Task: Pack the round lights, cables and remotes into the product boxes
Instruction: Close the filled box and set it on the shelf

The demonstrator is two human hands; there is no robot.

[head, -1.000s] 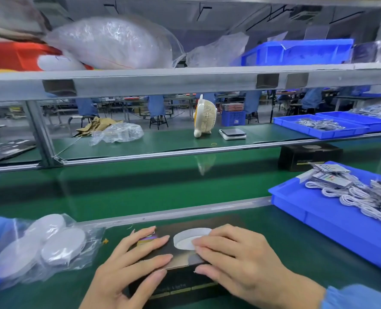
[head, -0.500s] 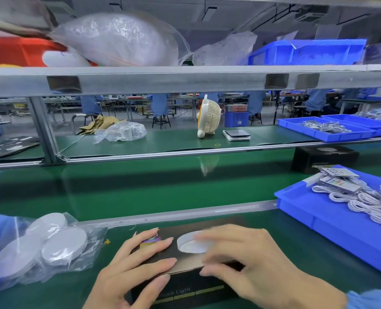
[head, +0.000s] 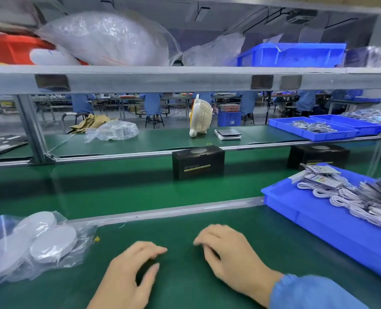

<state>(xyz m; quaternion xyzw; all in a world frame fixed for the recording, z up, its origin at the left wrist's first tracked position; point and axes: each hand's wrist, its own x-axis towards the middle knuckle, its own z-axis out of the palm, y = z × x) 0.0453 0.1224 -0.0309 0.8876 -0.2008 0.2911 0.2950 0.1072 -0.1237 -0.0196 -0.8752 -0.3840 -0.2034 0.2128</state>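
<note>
The scene is evenly and brightly lit from overhead, with a cool cast. Soft dark shadows are thrown on the green belt [head: 109,186] beneath the shelf rail [head: 185,79], and small shadows under the left hand [head: 127,275] and right hand [head: 232,257], both smeared by motion blur. Glare is seen on the plastic bags [head: 104,39] above the rail. Straight lines are bowed by wide-angle distortion towards the edges, where detail is softened.

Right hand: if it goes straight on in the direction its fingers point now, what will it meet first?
The right hand points forward and slightly left over bare green mat. The first thing in that line is probably the metal rail at the conveyor's edge; the black product box lies farther. Depth is uncertain.
</note>
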